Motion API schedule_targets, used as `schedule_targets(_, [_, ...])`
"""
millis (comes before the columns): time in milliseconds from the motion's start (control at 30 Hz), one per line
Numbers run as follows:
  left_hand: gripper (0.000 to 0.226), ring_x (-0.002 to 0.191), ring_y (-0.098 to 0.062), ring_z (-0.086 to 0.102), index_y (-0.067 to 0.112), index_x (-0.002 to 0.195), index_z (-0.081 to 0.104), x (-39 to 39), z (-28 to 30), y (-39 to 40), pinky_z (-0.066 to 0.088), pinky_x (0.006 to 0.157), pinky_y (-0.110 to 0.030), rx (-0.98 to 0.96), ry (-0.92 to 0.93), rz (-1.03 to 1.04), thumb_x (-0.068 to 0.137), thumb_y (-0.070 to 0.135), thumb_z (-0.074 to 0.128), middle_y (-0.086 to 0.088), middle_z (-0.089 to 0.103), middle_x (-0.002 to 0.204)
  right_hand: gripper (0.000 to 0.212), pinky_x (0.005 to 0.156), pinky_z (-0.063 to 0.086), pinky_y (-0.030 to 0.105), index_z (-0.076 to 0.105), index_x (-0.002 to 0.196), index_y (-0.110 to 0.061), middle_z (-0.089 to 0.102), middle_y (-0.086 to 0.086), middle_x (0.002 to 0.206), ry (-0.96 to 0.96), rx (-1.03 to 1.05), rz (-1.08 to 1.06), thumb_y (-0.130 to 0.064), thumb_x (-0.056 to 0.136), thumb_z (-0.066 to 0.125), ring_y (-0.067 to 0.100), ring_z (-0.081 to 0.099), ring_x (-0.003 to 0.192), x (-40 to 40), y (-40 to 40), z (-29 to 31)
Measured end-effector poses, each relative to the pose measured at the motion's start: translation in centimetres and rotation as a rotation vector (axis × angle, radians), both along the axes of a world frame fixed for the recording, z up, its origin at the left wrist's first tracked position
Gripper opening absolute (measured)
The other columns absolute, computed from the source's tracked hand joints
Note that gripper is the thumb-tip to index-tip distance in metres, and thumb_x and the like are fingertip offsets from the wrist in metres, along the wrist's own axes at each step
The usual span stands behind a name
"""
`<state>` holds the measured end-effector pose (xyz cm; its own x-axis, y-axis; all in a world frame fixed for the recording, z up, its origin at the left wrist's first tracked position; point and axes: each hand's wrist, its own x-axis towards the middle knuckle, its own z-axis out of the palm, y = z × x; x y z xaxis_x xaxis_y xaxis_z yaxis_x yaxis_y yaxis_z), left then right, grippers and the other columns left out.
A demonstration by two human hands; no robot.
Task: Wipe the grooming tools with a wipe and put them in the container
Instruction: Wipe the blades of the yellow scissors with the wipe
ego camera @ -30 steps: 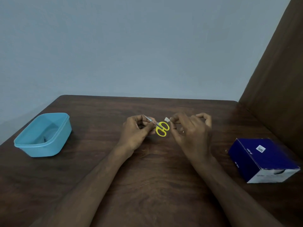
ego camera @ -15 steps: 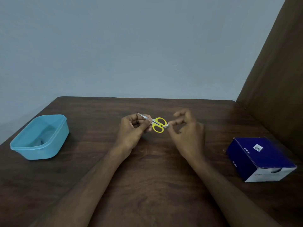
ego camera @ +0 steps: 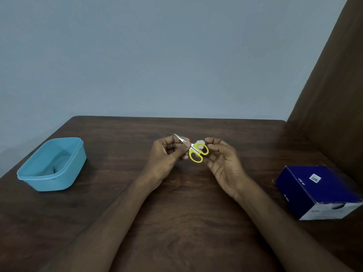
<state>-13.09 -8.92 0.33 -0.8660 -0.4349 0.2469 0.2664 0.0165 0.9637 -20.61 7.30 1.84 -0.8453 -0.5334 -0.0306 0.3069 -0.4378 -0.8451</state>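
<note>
Head view: yellow-handled scissors (ego camera: 193, 151) are pinched above the tabletop (ego camera: 176, 203) by the left hand (ego camera: 167, 155); a small white wipe (ego camera: 200, 144) is pressed against the handles by the right hand (ego camera: 224, 163), partly hidden. Contents of the blue container (ego camera: 52, 164), far left, are indistinct.

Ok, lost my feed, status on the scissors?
Left hand pinches scissors near the pivot. Right hand presses wipe on handle. Container far left, path unobstructed.

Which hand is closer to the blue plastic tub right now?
Left. The left hand holds the scissors mid-table, on the side toward the tub at the table's left. The right hand, pinching the wipe, is farther right.
</note>
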Motion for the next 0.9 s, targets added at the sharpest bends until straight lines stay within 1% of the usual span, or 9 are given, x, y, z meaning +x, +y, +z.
schedule_targets(133, [0.005, 0.068, -0.005, 0.068, 0.004, 0.1, 0.077, -0.2, -0.1, -0.3, 0.059, 0.069, -0.019, 0.021, -0.001, 0.04, 0.098, 0.008, 0.074, -0.004, 0.076, 0.082, 0.02, 0.069, 0.06, 0.025, 0.065, 0.104, -0.006, 0.073, 0.009, 0.081, 0.087, 0.003, -0.013, 0.005, 0.1, 0.048, 0.016, 0.07, 0.071, -0.3, 0.3, 0.1])
schedule_targets(233, [0.006, 0.067, -0.006, 0.068, 0.003, 0.101, 0.077, -0.2, -0.1, -0.4, 0.059, 0.069, -0.019, 0.03, -0.001, 0.042, 0.097, 0.007, 0.074, -0.005, 0.076, 0.081, 0.019, 0.063, 0.056, 0.023, 0.065, 0.096, -0.005, 0.069, 0.008, 0.081, 0.123, 0.059, -0.08, 0.006, 0.1, 0.05, 0.018, 0.065, 0.067, -0.3, 0.3, 0.0])
schedule_targets(333, [0.01, 0.068, -0.007, 0.068, -0.001, 0.101, 0.077, -0.2, -0.2, -0.6, 0.059, 0.069, -0.02, 0.039, -0.002, 0.067, 0.097, 0.008, 0.075, -0.007, 0.076, 0.083, 0.007, 0.069, 0.053, 0.027, 0.066, 0.09, -0.01, 0.07, -0.002, 0.08, 0.233, 0.127, -0.247, -0.005, 0.093, 0.067, 0.021, 0.066, 0.076, -0.8, 0.4, -0.5])
schedule_targets(400, [0.012, 0.07, -0.01, 0.07, -0.004, 0.097, 0.077, -0.3, -0.3, -0.6, 0.06, 0.069, -0.022, -0.008, -0.018, 0.1, 0.096, 0.008, 0.077, -0.008, 0.078, 0.085, 0.016, 0.08, 0.056, 0.027, 0.068, 0.095, -0.018, 0.074, -0.008, 0.085, 0.44, 0.235, -0.387, -0.018, 0.081, 0.076, 0.016, 0.071, 0.086, -1.1, 0.9, -0.9])
schedule_targets(500, [0.014, 0.073, -0.015, 0.069, -0.005, 0.085, 0.074, -0.3, -0.4, -0.1, 0.061, 0.067, -0.024, -0.108, -0.029, 0.137, 0.094, 0.004, 0.078, -0.012, 0.08, 0.093, 0.031, 0.096, 0.059, 0.029, 0.067, 0.108, -0.018, 0.075, -0.006, 0.102, 0.889, 0.393, -0.464, -0.008, 0.079, 0.07, 0.011, 0.074, 0.101, -0.5, 1.1, -1.0])
schedule_targets(567, [0.014, 0.072, -0.014, 0.069, -0.003, 0.082, 0.073, -0.3, -0.5, -0.1, 0.061, 0.067, -0.024, -0.136, -0.019, 0.136, 0.094, 0.003, 0.079, -0.014, 0.079, 0.092, 0.041, 0.097, 0.057, 0.03, 0.066, 0.113, -0.012, 0.073, -0.004, 0.109, 1.193, 0.516, -0.422, 0.003, 0.075, 0.067, 0.012, 0.071, 0.105, 0.0, 0.9, -1.1])
schedule_targets(633, [0.01, 0.071, -0.011, 0.07, 0.002, 0.086, 0.075, -0.3, -0.6, -0.2, 0.061, 0.067, -0.024, -0.133, -0.011, 0.131, 0.094, 0.005, 0.08, -0.011, 0.077, 0.082, 0.048, 0.089, 0.054, 0.029, 0.064, 0.113, -0.012, 0.069, -0.003, 0.109, 1.379, 0.607, -0.328, 0.009, 0.07, 0.065, 0.016, 0.067, 0.101, 0.5, 0.5, -1.2])
schedule_targets(733, [0.006, 0.071, -0.009, 0.07, 0.003, 0.092, 0.078, -0.2, -0.6, -0.2, 0.06, 0.068, -0.022, -0.14, -0.006, 0.112, 0.094, 0.008, 0.08, -0.004, 0.076, 0.077, 0.047, 0.079, 0.048, 0.028, 0.062, 0.111, -0.014, 0.063, 0.0, 0.104, 1.456, 0.712, -0.295, 0.007, 0.069, 0.064, 0.018, 0.06, 0.092, 0.1, 0.2, -1.4])
schedule_targets(900, [0.007, 0.071, -0.01, 0.071, 0.007, 0.087, 0.078, -0.3, -0.5, -0.2, 0.06, 0.067, -0.022, -0.134, 0.004, 0.144, 0.095, 0.008, 0.079, -0.015, 0.08, 0.09, 0.036, 0.078, 0.052, 0.037, 0.064, 0.101, -0.014, 0.067, -0.003, 0.097, 1.384, 0.734, -0.46, 0.006, 0.071, 0.065, 0.019, 0.064, 0.089, -0.6, 0.8, -1.5])
